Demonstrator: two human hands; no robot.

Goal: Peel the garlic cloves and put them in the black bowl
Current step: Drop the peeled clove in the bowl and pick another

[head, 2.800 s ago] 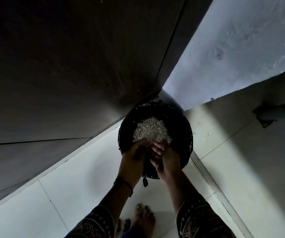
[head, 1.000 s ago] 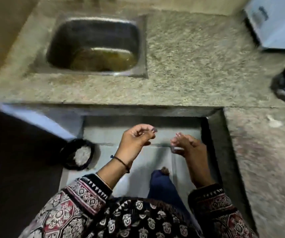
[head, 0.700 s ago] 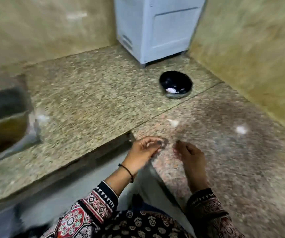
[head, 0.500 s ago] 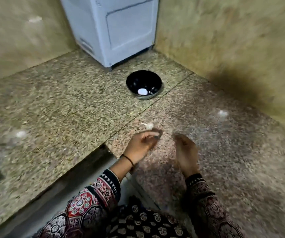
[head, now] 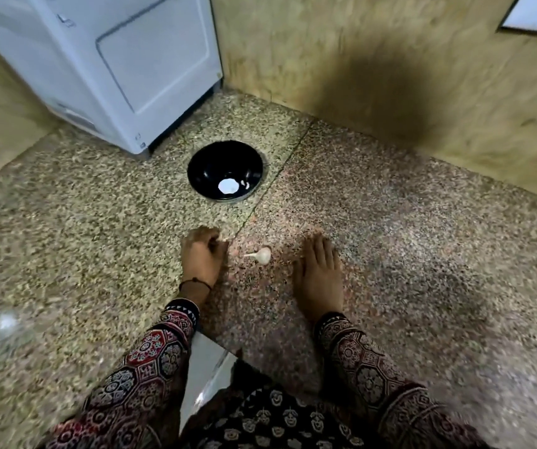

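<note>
Garlic clove (head: pixel 263 255) lies unpeeled on speckled stone counter (head: pixel 390 241), centre of frame, thin stem pointing left. It sits between both hands, touching neither. Left hand (head: pixel 200 256) just left of it, knuckles up, fingers curled under; pale sliver at the fingertips, can't tell if it pinches anything. Black thread band (head: pixel 196 282) on that wrist. Right hand (head: pixel 319 270) right of the garlic, palm down, fingers straight and together, flat on the counter. Black bowl (head: pixel 207 165) above the hands, near the counter seam, apart from the garlic; white spot inside, clove or glare unclear. White appliance (head: pixel 115 66) upper left. Patterned sleeves (head: pixel 150 367) at bottom.
</note>
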